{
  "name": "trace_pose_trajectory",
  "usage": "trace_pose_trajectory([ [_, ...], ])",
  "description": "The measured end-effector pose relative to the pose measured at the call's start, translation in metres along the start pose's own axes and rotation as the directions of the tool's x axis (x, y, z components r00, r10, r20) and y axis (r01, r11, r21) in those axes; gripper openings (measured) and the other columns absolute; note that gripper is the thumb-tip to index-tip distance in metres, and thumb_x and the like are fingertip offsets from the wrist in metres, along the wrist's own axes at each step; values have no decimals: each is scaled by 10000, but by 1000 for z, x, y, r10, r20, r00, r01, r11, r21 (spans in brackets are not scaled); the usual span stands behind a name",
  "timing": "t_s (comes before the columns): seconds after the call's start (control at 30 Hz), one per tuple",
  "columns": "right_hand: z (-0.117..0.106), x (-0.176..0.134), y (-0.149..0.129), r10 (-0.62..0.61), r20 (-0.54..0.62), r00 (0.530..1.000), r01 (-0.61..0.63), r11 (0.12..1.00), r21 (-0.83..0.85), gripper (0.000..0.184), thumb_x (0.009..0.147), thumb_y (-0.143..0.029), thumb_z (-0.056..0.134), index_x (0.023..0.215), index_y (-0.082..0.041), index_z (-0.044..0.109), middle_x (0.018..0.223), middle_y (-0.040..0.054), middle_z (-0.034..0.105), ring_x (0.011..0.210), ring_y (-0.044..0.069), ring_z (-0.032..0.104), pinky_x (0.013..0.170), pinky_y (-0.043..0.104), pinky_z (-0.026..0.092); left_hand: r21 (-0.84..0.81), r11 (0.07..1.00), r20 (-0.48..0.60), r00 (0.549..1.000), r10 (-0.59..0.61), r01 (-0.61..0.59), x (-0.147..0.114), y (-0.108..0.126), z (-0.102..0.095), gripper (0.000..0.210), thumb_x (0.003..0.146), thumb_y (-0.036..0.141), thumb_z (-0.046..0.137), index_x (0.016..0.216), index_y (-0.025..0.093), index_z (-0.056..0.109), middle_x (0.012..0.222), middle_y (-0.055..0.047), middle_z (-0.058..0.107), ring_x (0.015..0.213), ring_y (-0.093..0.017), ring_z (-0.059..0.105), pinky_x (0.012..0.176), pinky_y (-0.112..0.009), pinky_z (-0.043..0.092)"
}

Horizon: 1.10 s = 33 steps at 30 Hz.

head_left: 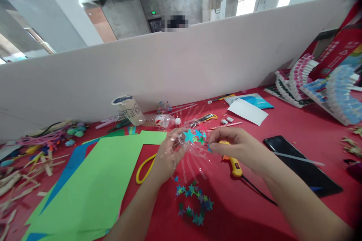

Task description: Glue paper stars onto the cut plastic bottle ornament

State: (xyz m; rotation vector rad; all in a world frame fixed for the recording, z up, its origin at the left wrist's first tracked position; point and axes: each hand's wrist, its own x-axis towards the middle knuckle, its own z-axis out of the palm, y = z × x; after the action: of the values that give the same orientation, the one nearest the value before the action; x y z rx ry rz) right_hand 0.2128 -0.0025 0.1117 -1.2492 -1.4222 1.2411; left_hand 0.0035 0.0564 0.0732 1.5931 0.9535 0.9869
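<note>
My left hand [169,154] is closed around a clear plastic bottle piece [185,169], cut into thin strips that fan outward. A large blue star [188,135] and several smaller blue and green stars sit at its middle. My right hand [240,144] is at the right side of the piece, thumb and forefinger pinched on a small blue star [209,148]. Below the piece, shiny blue-green stars [198,219] lie loose in a rough ring on the red tabletop. A yellow glue gun [235,167] lies partly hidden beneath my right hand, its black cord trailing right.
Green paper sheets [93,180] and a yellow loop handle [138,175] lie left. Behind are a paper cup [128,110], a clear bottle [158,120] and a utility knife [207,118]. A black phone [302,165] lies right. A white partition [169,71] borders the table.
</note>
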Motion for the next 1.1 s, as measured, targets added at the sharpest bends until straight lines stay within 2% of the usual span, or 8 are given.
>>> trace_pose_trajectory([
  [0.13, 0, 2, 1, -11, -11, 1000, 10, 1000, -23, 100, 778, -272, 604, 739, -182, 585, 695, -21, 547, 638, 105, 491, 567, 234, 406, 2, 1000, 42, 999, 2, -2, -1, 5, 3, 338, 798, 264, 619, 1133, 220, 628, 1165, -79, 623, 1015, -218, 595, 905, -318, 455],
  [0.27, -3, 4, 3, 31, 14, 999, -31, 999, -10, 161, 804, -330, 578, 753, -177, 576, 686, -13, 547, 637, 112, 507, 593, 247, 412, 21, 998, 27, 998, 58, -59, 0, 6, 2, 333, 785, 225, 631, 1118, 238, 647, 1172, -73, 631, 1046, -221, 591, 906, -304, 451],
  [0.43, -3, 5, 7, 60, 53, 997, -59, 998, -4, 168, 817, -340, 568, 762, -182, 573, 689, -9, 575, 630, 113, 519, 602, 253, 412, 170, 970, -13, 983, 181, -176, 3, 7, -2, 304, 755, 175, 651, 1047, 253, 691, 1095, -57, 670, 1055, -227, 582, 940, -305, 421],
  [0.53, -1, 7, 8, 40, 32, 999, -41, 999, 30, 114, 800, -285, 587, 753, -181, 572, 701, -18, 571, 643, 102, 518, 611, 242, 405, 243, 942, -46, 967, 249, -231, 4, 7, -3, 330, 734, 157, 660, 1044, 266, 694, 1102, -46, 667, 1090, -230, 557, 1006, -315, 366],
  [0.63, 1, 9, 8, 32, 7, 999, -32, 998, 48, 101, 783, -243, 589, 718, -179, 546, 676, -35, 532, 625, 89, 492, 595, 233, 386, 300, 915, -24, 957, 289, -269, 5, 7, -5, 357, 750, 153, 636, 1083, 277, 674, 1130, -44, 650, 1104, -231, 541, 1031, -339, 341],
  [0.77, 2, 9, 7, -1, 1, 1000, 1, 998, 71, 106, 748, -186, 607, 747, -191, 501, 678, -49, 527, 635, 87, 494, 593, 228, 384, 347, 887, 39, 950, 310, -304, 5, 6, -5, 364, 787, 160, 597, 1128, 277, 643, 1142, -47, 634, 1062, -220, 554, 994, -340, 377],
  [0.9, 1, 9, 6, -6, -23, 1000, 8, 994, 108, 148, 744, -190, 620, 789, -198, 479, 705, -44, 545, 661, 92, 515, 614, 234, 405, 372, 876, 51, 949, 310, -306, 5, 6, -5, 357, 796, 167, 589, 1138, 262, 636, 1152, -60, 627, 1050, -221, 567, 980, -341, 397],
  [1.1, 3, 7, 4, -15, -59, 998, 20, 995, 94, 179, 734, -215, 645, 772, -200, 471, 680, -57, 508, 612, 80, 478, 555, 214, 380, 409, 862, 69, 952, 297, -298, 3, 4, -8, 355, 803, 195, 582, 1150, 263, 616, 1206, -53, 618, 1148, -234, 526, 1042, -395, 352],
])
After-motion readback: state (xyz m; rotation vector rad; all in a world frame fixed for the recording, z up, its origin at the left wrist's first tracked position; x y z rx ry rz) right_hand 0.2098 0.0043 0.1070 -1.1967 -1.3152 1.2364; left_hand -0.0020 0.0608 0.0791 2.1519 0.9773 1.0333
